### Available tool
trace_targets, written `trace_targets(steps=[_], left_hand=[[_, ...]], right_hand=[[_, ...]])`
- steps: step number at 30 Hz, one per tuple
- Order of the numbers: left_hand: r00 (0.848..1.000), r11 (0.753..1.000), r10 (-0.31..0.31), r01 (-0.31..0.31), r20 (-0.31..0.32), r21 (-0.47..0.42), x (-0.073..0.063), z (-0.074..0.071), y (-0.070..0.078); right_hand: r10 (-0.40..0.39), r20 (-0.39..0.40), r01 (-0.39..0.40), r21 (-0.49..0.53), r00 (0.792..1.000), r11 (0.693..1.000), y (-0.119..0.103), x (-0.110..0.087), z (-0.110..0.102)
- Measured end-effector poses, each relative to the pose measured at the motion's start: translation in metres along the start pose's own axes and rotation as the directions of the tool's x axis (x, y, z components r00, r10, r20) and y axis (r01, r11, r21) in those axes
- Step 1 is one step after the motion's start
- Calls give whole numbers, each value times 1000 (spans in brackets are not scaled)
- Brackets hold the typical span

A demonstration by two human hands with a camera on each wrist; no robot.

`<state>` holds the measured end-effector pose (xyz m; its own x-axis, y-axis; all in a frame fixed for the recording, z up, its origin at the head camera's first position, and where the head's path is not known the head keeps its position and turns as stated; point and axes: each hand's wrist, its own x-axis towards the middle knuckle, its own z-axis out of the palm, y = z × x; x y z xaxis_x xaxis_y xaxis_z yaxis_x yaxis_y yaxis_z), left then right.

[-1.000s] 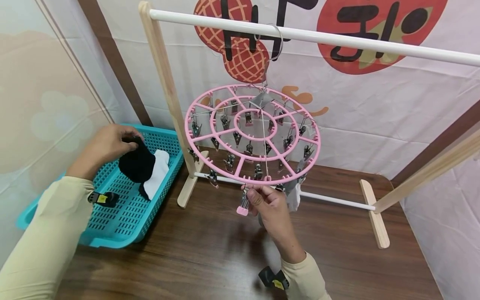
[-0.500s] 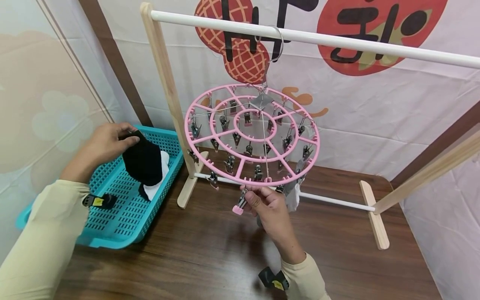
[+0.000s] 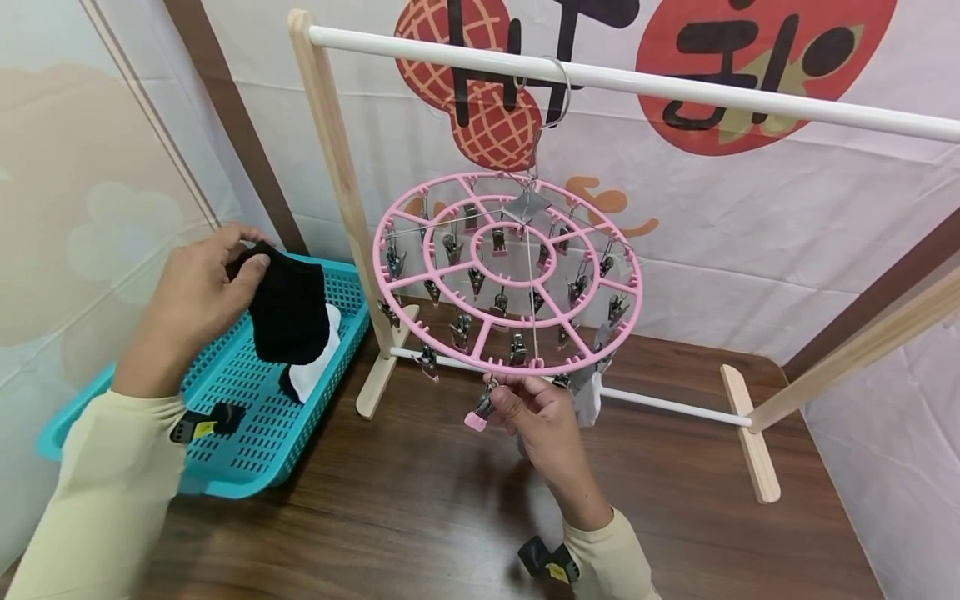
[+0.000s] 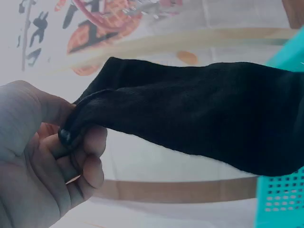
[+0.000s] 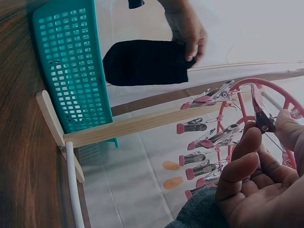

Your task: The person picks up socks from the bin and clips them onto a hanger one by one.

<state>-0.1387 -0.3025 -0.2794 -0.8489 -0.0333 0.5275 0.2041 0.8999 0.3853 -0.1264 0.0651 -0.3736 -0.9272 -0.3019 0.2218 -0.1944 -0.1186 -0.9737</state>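
My left hand pinches a black sock by its cuff, above the teal basket. The sock hangs from thumb and fingers, spread flat in the left wrist view, its cuff edge folded at the fingertips. My right hand holds a metal clip with pink tips between thumb and fingers, at the near rim of the round pink clip hanger. In the head view the clip tilts out to the left. In the basket lies a white sock with a black part, partly hidden behind the black sock.
The hanger hooks over a white rail on a wooden stand. Several other clips hang from its rings. A grey cloth item hangs beside my right hand. The teal basket sits left of the stand's leg, on a brown wooden tabletop.
My left hand has lifted slightly, and the black sock has swung right and flattened out. The clip in my right hand has tipped a little to the left.
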Motion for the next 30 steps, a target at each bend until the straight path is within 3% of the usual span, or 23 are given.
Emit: trace_targets(steps=[5,8,16,24,30], left_hand=[[992,996,85,-82,-90,42,-7,-2,22],[987,993,113,-108,-110,57,-11,-3,33],[978,987,153,-142,-144,80,-21,-4,54],[958,974,225,-217,-180,63,-31,-5,72],[962,975,222,-214,-159,64,-43,-4,84]], right_hand=[[3,10,-3,6,1000,1000,1,0,-1],[-4,13,3,6,1000,1000,1,0,-1],[-17,29,17,6,999,1000,2,1,-2],[-17,26,17,4,1000,1000,2,1,-3],[7,19,-7,10,1000,1000,2,1,-3]])
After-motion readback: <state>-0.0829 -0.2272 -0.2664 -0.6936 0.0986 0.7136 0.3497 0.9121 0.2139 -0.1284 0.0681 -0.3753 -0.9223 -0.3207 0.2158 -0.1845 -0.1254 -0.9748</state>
